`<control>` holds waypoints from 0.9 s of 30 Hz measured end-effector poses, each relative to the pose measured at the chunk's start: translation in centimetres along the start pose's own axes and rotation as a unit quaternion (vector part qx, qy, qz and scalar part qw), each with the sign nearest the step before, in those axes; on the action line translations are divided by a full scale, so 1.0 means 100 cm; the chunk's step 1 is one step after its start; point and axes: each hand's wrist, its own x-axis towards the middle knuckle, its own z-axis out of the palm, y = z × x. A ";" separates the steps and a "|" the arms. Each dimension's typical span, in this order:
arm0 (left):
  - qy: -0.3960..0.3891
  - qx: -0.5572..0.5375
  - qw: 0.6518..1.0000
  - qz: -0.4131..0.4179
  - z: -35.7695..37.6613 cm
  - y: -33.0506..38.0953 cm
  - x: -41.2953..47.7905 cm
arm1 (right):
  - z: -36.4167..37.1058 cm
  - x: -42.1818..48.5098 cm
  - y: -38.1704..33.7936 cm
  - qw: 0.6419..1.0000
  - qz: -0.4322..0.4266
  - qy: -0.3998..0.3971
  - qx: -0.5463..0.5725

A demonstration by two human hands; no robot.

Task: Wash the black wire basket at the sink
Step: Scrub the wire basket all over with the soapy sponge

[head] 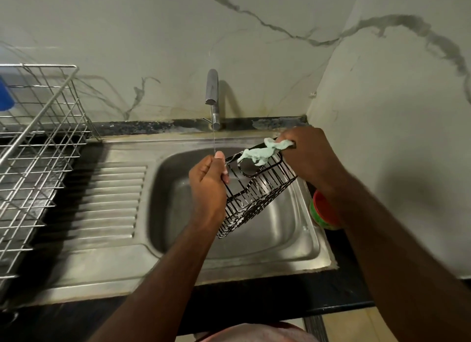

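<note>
- The black wire basket (252,197) is held tilted in the air over the steel sink (316,242), a little right of the frame's centre. White suds speckle its wires.
- The left hand (207,186) is closed round the basket's left edge, with the thumb up on top of the rim.
- The right hand (307,155) grips a pale green cloth (260,154), fingers curled over it. The cloth lies pressed against the basket's upper rim at the far right corner and trails leftward along the wire.
- The faucet (212,92) stands at the back of the sink, and a thin stream of water (213,140) falls from it to just above the left thumb.
- The ribbed drainboard (109,201) lies left of the basin.
- A silver wire dish rack (40,138) fills the left edge of the frame, with something blue (5,94) inside it at the upper left.
- A red and green container (322,213) sits just right of the sink, partly hidden by the right forearm.
- The black tabletop (280,298) runs along the sink's near edge, and a veined marble wall (254,36) rises behind.
</note>
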 end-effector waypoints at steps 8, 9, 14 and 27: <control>0.023 0.006 1.000 -0.020 0.003 0.002 -0.002 | 0.026 -0.016 -0.034 0.993 -0.084 -0.063 0.062; 0.022 0.008 0.999 -0.023 0.003 0.001 -0.002 | 0.029 -0.017 -0.036 0.993 -0.087 -0.045 0.061; 0.013 0.024 0.999 -0.022 0.001 -0.002 -0.001 | 0.029 -0.012 -0.040 0.990 -0.039 -0.034 0.130; 0.018 0.040 0.999 -0.021 -0.003 -0.009 0.002 | -0.036 -0.002 -0.045 0.826 0.058 -0.071 0.556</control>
